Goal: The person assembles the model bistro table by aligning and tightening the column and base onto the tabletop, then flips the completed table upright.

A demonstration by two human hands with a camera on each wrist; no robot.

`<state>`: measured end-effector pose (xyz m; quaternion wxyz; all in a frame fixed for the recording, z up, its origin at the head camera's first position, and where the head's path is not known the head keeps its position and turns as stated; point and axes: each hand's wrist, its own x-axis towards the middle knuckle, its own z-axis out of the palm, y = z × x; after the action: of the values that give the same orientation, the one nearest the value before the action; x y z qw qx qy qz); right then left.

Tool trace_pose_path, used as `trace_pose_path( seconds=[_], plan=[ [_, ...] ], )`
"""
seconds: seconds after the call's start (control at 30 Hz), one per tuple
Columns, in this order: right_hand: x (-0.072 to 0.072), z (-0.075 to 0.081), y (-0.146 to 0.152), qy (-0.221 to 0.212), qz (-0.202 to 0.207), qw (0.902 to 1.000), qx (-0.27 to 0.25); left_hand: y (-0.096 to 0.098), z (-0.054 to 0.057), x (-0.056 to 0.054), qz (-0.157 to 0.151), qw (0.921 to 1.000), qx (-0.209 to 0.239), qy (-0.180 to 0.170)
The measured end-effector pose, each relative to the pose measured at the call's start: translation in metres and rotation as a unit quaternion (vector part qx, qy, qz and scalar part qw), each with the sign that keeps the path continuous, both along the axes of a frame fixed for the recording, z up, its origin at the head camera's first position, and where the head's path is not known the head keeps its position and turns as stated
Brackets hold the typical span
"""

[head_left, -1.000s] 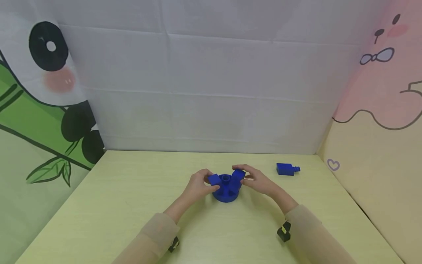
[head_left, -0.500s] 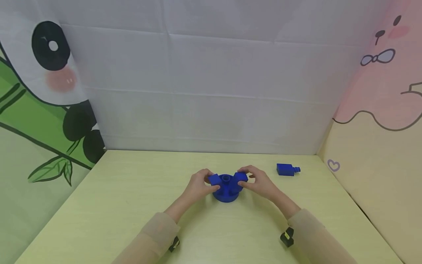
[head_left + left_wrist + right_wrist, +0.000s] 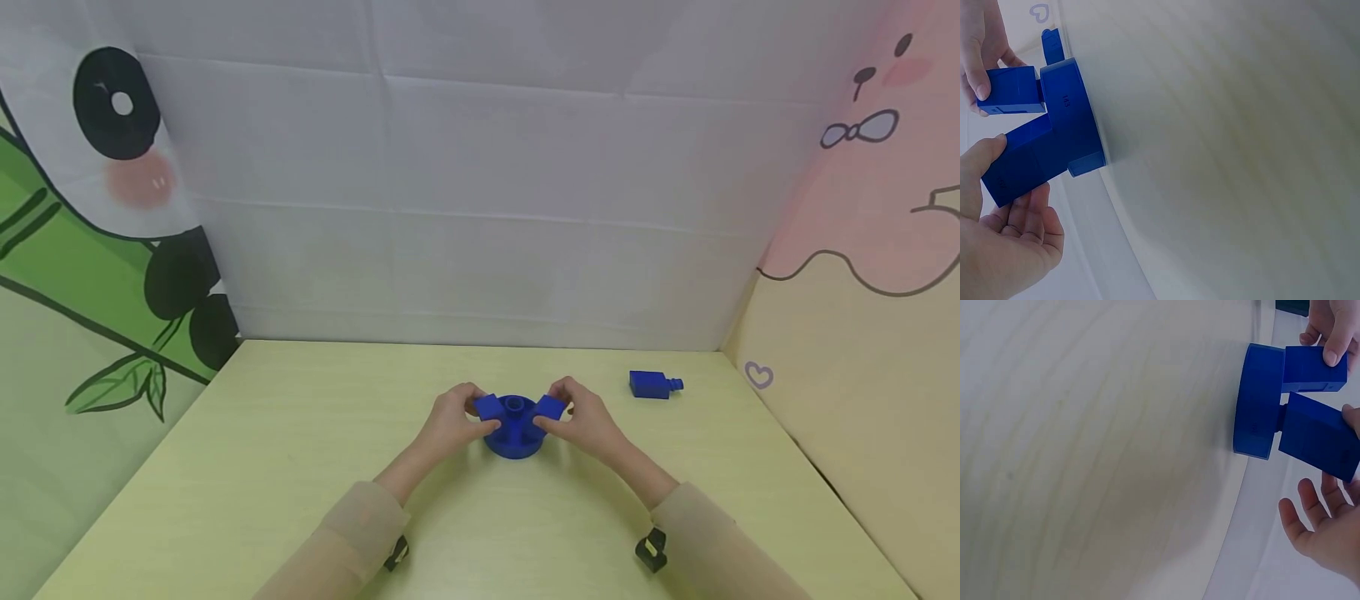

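Observation:
A blue round base [image 3: 514, 448] with a raised ring at its centre stands on the table. My left hand [image 3: 452, 422] pinches a blue rectangular block [image 3: 490, 407] that leans outward from the base's left side; in the left wrist view its lower end meets the base with no gap showing. On the other side my right hand [image 3: 587, 419] pinches a second blue block [image 3: 1319, 434] between thumb and fingers. Between that block and the base a short narrow neck [image 3: 1280, 419] shows. How deep the neck sits in the base is hidden.
Another blue block [image 3: 649, 385] with a stepped, narrow neck lies on its side at the back right of the table [image 3: 300, 467]. A white sheet [image 3: 480, 208] hangs behind, with printed cartoon panels at both sides.
My right hand has turned its block, which changed from leaning across the base's right side to tilting outward like the left one. The left hand and base stayed nearly still.

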<state>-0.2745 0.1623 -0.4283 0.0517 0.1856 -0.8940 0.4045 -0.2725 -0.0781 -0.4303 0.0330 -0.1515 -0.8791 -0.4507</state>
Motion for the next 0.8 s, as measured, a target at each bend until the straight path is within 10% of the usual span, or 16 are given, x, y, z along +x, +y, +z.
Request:
trace_pose_path(
  seconds=[0.43,0.8],
  plan=[
    [-0.006,0.007,0.028,0.004,0.191,0.9815,0.005,0.0,-0.002,-0.001,-0.008,0.9999,0.001,0.008],
    [-0.011,0.007,0.029,0.04,0.215,0.9749,0.039,-0.002,-0.002,-0.001,-0.008,1.0,-0.001,0.005]
  ],
)
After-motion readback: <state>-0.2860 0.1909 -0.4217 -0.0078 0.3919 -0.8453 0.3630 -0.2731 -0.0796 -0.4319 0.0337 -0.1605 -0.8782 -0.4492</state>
